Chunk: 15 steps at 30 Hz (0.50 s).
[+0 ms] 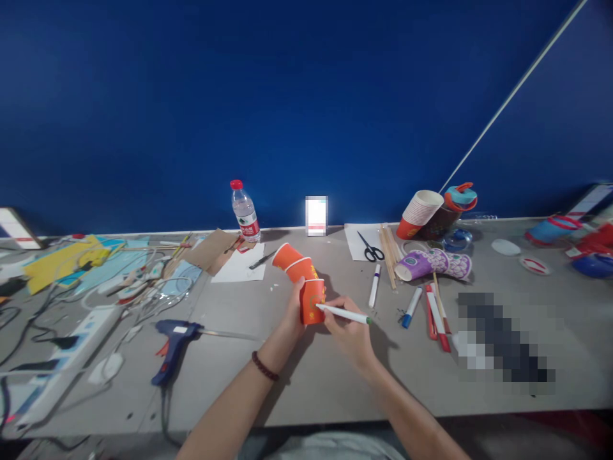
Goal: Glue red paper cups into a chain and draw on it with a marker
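Observation:
My left hand [295,306] grips the nearest of three orange paper cups [313,300], which are joined in a curved row that bends away up and to the left. In my right hand [347,329] is a white marker [345,314] with a green end. Its tip touches the side of the nearest cup, where a faint green mark shows. The fingers of my right hand are closed around the marker's front part. A beaded bracelet [265,366] circles my left wrist.
At left lie a blue glue gun [176,338] and a white power strip [71,364] with cables. Behind stands a water bottle [245,214]. To the right are scissors [371,248], stacked paper cups [419,213], purple cups [433,263], wooden sticks [390,255] and several markers [412,306].

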Tool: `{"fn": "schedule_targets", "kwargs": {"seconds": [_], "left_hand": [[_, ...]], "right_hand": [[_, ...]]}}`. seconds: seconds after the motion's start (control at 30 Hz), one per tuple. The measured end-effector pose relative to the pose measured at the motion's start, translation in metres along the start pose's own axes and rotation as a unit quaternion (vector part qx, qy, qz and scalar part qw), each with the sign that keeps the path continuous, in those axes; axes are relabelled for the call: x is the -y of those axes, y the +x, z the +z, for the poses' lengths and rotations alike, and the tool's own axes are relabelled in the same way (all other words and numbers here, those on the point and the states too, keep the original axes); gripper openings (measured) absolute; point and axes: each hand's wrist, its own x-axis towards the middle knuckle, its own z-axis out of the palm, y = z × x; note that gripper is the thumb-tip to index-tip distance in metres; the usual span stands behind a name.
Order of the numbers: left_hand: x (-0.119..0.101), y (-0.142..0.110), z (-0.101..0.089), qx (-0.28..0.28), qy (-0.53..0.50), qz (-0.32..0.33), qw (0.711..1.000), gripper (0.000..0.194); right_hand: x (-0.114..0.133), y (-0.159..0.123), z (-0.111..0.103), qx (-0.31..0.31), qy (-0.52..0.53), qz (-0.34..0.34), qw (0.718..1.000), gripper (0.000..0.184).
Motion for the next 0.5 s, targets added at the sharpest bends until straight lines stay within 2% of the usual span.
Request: {"fn": "schedule_targets", "kwargs": {"seconds": [0.5], "left_hand": [[-0.0014,-0.0027,0.0026,0.002,0.008,0.008,1.0,0.044]], "right_hand": [[-0.0037,0.0001,0.0002,0.002,0.003,-0.001,1.0,0.016]]}}
